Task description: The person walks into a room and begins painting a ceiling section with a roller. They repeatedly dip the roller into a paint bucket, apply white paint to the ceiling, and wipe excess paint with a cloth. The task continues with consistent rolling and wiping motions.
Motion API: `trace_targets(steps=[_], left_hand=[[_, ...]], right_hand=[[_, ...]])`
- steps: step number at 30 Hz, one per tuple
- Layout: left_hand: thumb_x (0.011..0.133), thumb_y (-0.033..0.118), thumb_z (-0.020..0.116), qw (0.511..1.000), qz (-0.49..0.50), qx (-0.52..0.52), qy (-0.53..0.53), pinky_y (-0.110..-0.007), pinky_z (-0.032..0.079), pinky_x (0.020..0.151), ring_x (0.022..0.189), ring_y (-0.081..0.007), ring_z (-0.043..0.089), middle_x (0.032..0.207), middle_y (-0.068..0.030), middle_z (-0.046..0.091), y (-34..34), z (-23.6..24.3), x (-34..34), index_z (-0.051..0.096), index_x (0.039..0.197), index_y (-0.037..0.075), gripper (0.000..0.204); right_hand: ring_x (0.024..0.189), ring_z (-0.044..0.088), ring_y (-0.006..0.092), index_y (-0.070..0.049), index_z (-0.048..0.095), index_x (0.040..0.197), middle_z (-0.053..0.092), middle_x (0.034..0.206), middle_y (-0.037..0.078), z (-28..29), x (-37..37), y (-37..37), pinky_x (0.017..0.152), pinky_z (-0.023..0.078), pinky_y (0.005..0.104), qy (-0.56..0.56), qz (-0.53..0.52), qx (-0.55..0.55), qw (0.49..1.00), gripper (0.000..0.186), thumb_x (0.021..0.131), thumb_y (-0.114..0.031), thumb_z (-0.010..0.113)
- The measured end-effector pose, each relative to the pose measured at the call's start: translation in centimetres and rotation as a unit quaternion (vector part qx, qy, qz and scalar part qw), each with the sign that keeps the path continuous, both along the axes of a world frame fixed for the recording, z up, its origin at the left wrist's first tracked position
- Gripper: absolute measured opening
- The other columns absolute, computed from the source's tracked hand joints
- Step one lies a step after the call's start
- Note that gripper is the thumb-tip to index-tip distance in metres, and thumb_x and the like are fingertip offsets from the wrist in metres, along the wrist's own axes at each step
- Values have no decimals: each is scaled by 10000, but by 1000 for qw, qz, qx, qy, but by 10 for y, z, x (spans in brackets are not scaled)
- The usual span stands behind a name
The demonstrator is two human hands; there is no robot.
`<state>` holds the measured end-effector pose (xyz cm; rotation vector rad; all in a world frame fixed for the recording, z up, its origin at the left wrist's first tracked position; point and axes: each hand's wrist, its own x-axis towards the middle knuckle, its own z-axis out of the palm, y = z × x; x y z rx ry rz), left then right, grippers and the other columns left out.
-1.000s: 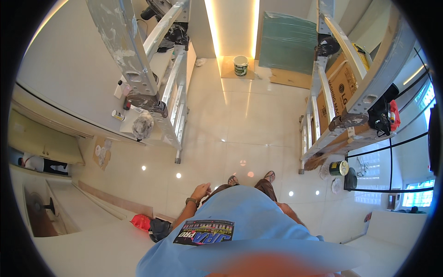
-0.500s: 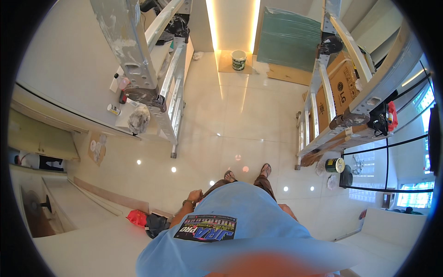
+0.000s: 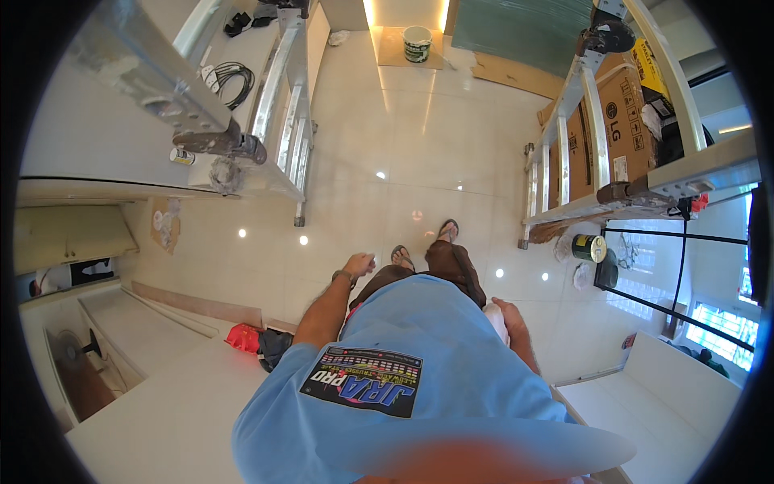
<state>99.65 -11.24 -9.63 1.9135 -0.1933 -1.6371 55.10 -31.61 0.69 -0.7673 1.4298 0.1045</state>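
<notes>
My left hand (image 3: 359, 264), with a watch on its wrist, hangs out in front of my left hip. Its fingers are curled in, and I see nothing in them. At my right side, my right hand (image 3: 512, 319) hangs low, partly turned away. A white, cloth-like thing (image 3: 494, 320) lies between it and my blue shirt (image 3: 451, 347); whether the fingers grip it or only hang beside it cannot be made out. Under me my sandalled feet (image 3: 449, 231) stand on the glossy tiled floor (image 3: 387, 218), one ahead of the other.
Metal ladders stand at left (image 3: 278, 77) and right (image 3: 701, 175). Ahead, a bucket (image 3: 417, 48) sits on cardboard near a green sheet (image 3: 512, 36). A large carton (image 3: 613, 121) stands behind the right ladder, and a dark tin (image 3: 587, 248) near its foot. A red bag (image 3: 243, 338) lies at left.
I have moved forward between the ladders; the bucket appears higher in view. My left hand has swung forward, my right hand has come into sight, and my feet have changed places.
</notes>
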Motion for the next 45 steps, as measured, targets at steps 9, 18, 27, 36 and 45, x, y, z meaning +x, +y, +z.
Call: trace_targets(steps=[9, 18, 27, 36, 45], left_hand=[[938, 465, 551, 981, -27, -152, 115, -338, 472, 909, 1089, -184, 573, 1211, -92, 593, -215, 109, 0, 546, 1242, 63, 504], [933, 308, 619, 913, -29, -286, 290, -387, 444, 1024, 1265, -242, 484, 1428, -152, 430, -341, 170, -22, 344, 1462, 57, 646], [898, 111, 593, 900, 29, -243, 360, -366, 516, 932, 1105, -233, 597, 1242, -153, 577, -429, 114, 1, 477, 1346, 27, 471], [937, 286, 570, 918, -162, -83, 352, -338, 499, 910, 1078, -203, 599, 1198, -74, 611, -558, 54, 62, 552, 1286, 70, 411], [949, 427, 516, 976, -36, -63, 205, -341, 456, 935, 1034, -183, 595, 1132, -63, 661, -689, 43, 276, 629, 1158, 86, 415]], right_hand=[[799, 675, 237, 50, 651, 1046, 689, 948, 140, -16, 93, -155, 742, 549, 375, -122, -172, -144, 967, 398, 971, -320, 522], [838, 565, 193, 32, 619, 952, 617, 888, 127, 25, 256, -231, 780, 458, 344, -108, 22, -354, 929, 369, 1005, -282, 433], [1042, 579, 192, 26, 535, 1259, 596, 1168, 116, 46, 256, -279, 900, 462, 308, -158, -11, -203, 966, 407, 959, -249, 548], [1037, 609, 226, 35, 522, 1271, 617, 1153, 141, 16, 287, -349, 895, 498, 338, -132, -126, -105, 978, 454, 889, -192, 618], [1024, 634, 266, 68, 581, 1185, 627, 1137, 170, -3, 291, -386, 877, 531, 379, 20, -342, -96, 935, 425, 846, -188, 573]])
